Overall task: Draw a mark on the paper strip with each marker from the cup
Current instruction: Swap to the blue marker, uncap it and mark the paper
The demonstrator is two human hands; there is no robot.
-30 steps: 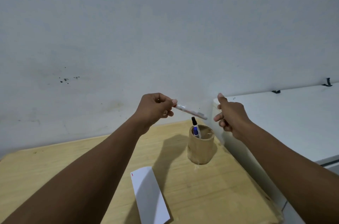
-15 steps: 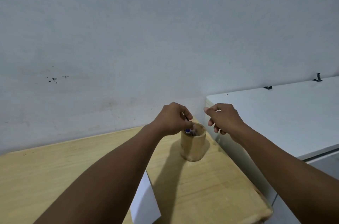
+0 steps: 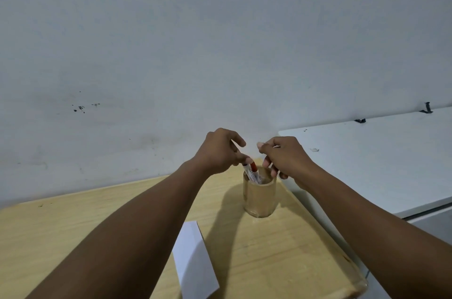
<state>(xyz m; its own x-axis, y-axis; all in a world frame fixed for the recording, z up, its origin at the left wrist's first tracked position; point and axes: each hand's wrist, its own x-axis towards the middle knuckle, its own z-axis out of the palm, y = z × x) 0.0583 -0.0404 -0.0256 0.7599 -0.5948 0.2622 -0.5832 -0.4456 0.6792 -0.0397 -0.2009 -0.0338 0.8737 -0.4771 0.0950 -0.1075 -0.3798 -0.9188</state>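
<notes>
- Head view showed both of our bare hands raised over the wooden cup [image 3: 259, 197], which stood on the light wooden table [image 3: 281, 249] near its far right corner.
- Our left hand [image 3: 220, 150] was above the cup's left rim, and its fingertips pinched the top of a marker with a red cap [image 3: 252, 172] — the marker leaned to the left, with its lower part inside the cup.
- Our right hand [image 3: 285, 155] was above the right rim with the fingers curled loosely; we could not tell if it held anything, and it touched no marker that we could see.
- The two hands were close together but apart, with a small gap between them.
- Other content of the cup was too blurred to name.
- The paper strip [image 3: 194, 262] lay flat on the table in front of the cup, nearer to us, partly hidden under our left forearm.
- A white cabinet top [image 3: 379, 164] stood just beside the table on the right, and a pale wall [image 3: 220, 41] was behind everything.
</notes>
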